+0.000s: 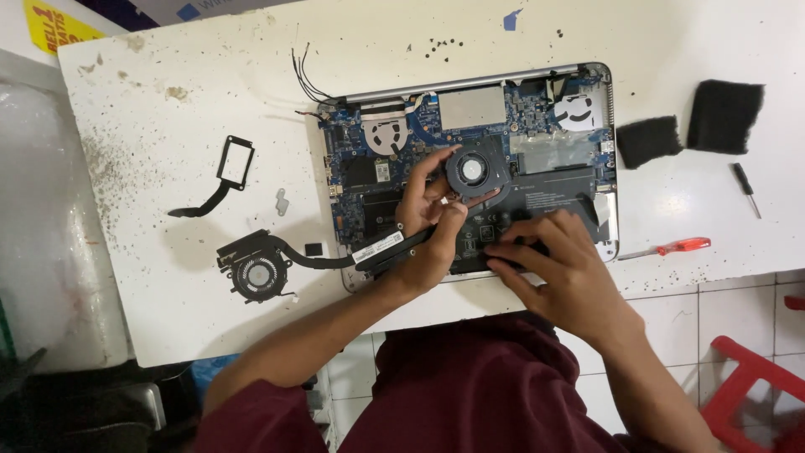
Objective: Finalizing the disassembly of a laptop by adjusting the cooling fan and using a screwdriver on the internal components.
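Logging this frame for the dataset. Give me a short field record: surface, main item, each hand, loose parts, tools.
surface: white table, speckled with dirt
main item: opened laptop, bottom cover off, board and battery exposed
left hand: fingers on a black cooling fan held over the laptop
right hand: resting on the battery area, near edge
loose parts: second fan with heat pipe, black bracket with cable, two black foam pads
tools: red-handled screwdriver, small black screwdriver

hands in an opened laptop
left hand holds round black fan; right hand rests flat on battery.
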